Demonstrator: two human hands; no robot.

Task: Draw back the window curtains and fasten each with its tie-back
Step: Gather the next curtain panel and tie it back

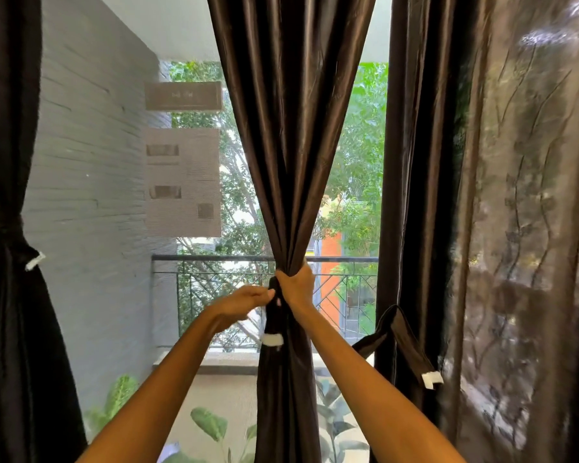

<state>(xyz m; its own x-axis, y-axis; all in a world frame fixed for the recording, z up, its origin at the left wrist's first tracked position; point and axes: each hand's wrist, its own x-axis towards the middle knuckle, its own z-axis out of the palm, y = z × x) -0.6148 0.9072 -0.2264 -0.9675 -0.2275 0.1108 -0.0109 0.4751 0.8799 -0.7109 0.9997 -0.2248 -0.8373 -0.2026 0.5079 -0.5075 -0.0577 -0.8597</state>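
Observation:
A dark brown middle curtain (291,128) hangs in front of the window, gathered to a narrow waist. My right hand (298,285) grips that gathered waist. My left hand (248,300) pinches the dark tie-back (274,320) beside it; the strap hangs down the curtain's front with a white fastener patch at its end. The left curtain (10,295) is bound by its own tie-back (7,225), white tab sticking out. At the right, a third curtain (411,162) hangs loose, and its tie-back (405,339) dangles in an open loop with a white end.
A sheer patterned drape (528,228) fills the far right. Behind the glass are a balcony railing (214,259), a grey brick wall (91,162), trees and leafy plants low down. Pale paper notices (183,182) are stuck on the glass.

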